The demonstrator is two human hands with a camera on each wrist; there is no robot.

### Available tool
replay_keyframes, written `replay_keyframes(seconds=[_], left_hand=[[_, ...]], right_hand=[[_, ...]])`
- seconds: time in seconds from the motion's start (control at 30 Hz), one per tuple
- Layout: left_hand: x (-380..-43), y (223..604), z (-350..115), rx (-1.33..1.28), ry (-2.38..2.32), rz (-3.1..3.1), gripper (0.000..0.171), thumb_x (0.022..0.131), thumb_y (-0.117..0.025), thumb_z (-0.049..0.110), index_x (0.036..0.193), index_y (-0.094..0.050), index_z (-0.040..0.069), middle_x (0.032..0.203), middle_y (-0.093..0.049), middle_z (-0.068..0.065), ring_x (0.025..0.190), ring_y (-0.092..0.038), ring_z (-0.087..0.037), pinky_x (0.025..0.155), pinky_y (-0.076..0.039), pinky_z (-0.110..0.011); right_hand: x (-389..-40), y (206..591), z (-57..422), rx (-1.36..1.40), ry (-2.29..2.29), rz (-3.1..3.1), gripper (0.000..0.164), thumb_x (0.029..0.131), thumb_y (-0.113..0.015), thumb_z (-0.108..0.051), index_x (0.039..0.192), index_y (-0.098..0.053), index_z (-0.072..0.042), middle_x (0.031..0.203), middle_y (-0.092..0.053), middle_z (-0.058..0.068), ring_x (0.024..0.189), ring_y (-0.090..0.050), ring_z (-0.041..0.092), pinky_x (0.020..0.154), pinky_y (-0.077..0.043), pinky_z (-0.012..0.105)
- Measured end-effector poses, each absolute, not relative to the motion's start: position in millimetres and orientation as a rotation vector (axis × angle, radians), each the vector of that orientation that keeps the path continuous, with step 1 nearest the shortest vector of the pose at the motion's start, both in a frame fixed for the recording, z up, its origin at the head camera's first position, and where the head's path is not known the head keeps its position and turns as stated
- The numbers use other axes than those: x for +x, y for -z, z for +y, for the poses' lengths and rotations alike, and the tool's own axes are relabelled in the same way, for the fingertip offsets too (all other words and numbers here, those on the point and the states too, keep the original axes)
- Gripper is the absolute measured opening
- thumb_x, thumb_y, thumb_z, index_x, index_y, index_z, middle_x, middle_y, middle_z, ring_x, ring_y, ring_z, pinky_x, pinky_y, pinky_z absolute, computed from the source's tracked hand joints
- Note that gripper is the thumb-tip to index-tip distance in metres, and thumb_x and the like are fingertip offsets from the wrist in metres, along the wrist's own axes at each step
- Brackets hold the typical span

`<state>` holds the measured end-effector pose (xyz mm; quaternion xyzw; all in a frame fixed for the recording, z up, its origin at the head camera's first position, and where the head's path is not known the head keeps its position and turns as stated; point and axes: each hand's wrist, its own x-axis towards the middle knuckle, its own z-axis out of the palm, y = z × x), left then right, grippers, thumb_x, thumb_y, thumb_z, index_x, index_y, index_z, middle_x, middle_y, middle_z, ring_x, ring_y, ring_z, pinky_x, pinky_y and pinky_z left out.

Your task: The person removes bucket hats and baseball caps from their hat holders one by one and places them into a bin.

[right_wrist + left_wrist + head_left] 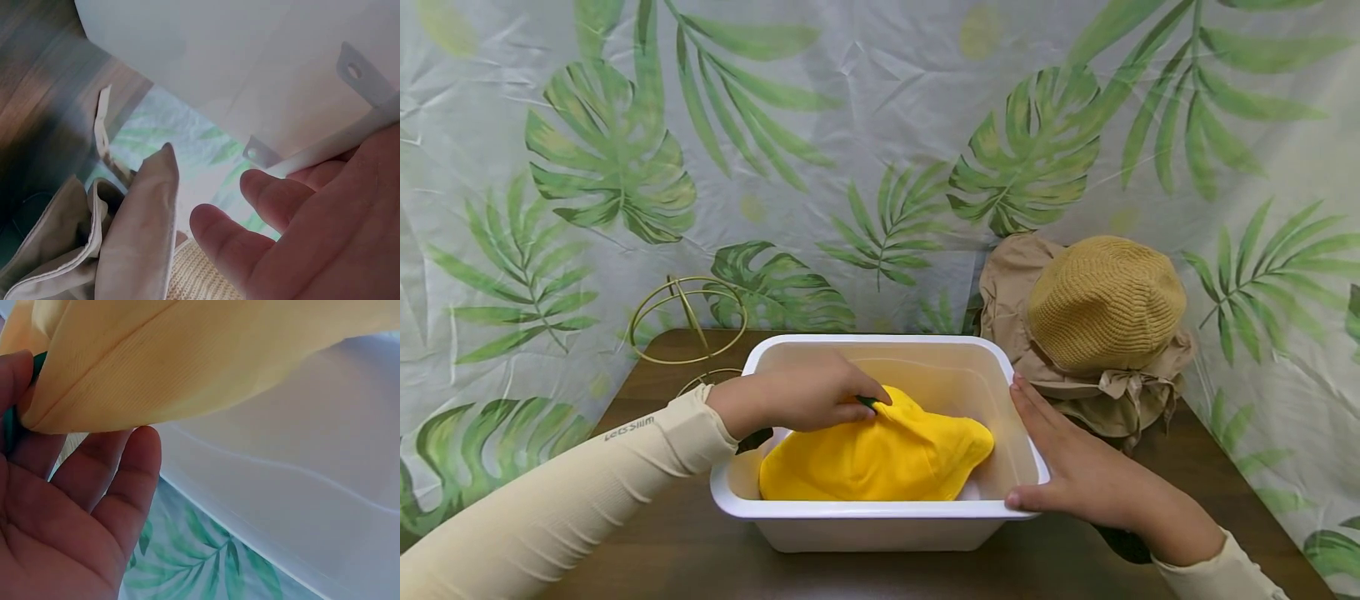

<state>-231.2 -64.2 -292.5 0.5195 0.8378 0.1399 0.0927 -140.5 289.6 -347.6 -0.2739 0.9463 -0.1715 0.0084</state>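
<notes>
A yellow hat (880,458) lies in a white plastic basin (880,510), its cloth drawn up where my left hand (808,392) pinches it. A bit of dark green shows at that pinch, and in the left wrist view the thumb and fingers (134,469) meet at the edge of the yellow cloth. My right hand (1082,467) rests on the basin's right rim with fingers fairly straight, the thumb at the front corner. From the right wrist view, its fingers (231,244) lie against the outside of the rim.
Right of the basin, a mustard knitted hat (1108,304) sits on a beige cloth hat (1011,292) with a tied bow. A gold wire stand (688,312) is at the back left. All stand on a dark wooden table (662,533) before a leaf-print curtain (880,167).
</notes>
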Motion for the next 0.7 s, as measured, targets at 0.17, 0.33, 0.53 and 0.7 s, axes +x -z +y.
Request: replay_keyframes(seconds=[0.17,0.33,0.53,0.7], left_hand=[[-232.0,295.2,-58.8,1.544,-0.388,2.456,0.029,0.098,-0.064,0.019,0.125,-0.069,0.011,0.116,-0.07,0.003,0.097,-0.064,-0.01,0.092,-0.05,-0.028],[-232.6,295.3,-59.5,1.521,-0.402,2.448,0.034,0.099,-0.063,0.022,0.13,-0.065,0.01,0.12,-0.068,0.002,0.099,-0.062,-0.01,0.094,-0.049,-0.029],[-231.1,290.1,-60.6,1.498,-0.394,2.472,0.041,0.1,-0.061,0.028,0.137,-0.06,0.012,0.13,-0.063,0.002,0.112,-0.06,-0.012,0.1,-0.046,-0.033],[-231.7,282.3,-58.9,1.523,-0.407,2.485,0.042,0.101,-0.059,0.029,0.138,-0.059,0.011,0.132,-0.063,-0.001,0.115,-0.059,-0.013,0.1,-0.046,-0.033]], right_hand=[[-140.3,348.8,290.4,-0.856,0.52,2.973,0.114,0.083,-0.072,-0.056,0.16,-0.003,-0.009,0.166,-0.002,0.013,0.147,-0.019,0.035,0.107,-0.035,0.051],[-140.6,350.0,291.1,-0.847,0.539,2.967,0.114,0.083,-0.072,-0.056,0.16,-0.002,-0.01,0.166,-0.002,0.014,0.147,-0.018,0.035,0.109,-0.034,0.051],[-139.8,349.4,290.7,-0.859,0.531,2.973,0.114,0.083,-0.072,-0.056,0.16,-0.002,-0.009,0.166,-0.003,0.014,0.147,-0.019,0.035,0.111,-0.031,0.04],[-139.5,347.7,288.5,-0.844,0.573,2.939,0.112,0.085,-0.071,-0.055,0.16,-0.001,-0.009,0.166,-0.001,0.013,0.147,-0.018,0.035,0.106,-0.035,0.058]])
